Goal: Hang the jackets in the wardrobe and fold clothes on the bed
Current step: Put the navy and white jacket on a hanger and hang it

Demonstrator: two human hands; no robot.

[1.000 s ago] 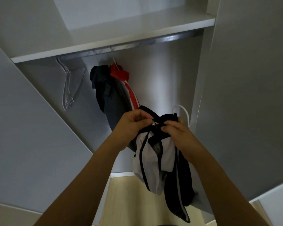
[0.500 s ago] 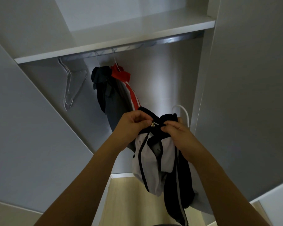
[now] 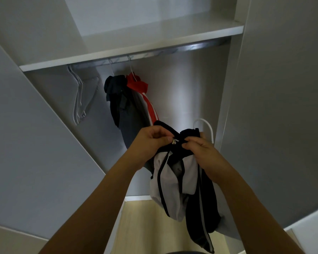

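Wardrobe (image 3: 154, 57) ahead, jacket (image 3: 174, 180) between left hand (image 3: 151, 142) and right hand (image 3: 200, 149).

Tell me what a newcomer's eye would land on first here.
First, the two hands at centre: the left hand and right hand pinch the collar of a navy-and-white jacket at its zipper pull. Behind them, a red-collared jacket hangs from the rail, with empty hangers to its left.

Pale wood floor (image 3: 140, 217) below, white shelf (image 3: 136, 54) above a metal rail (image 3: 191, 47)
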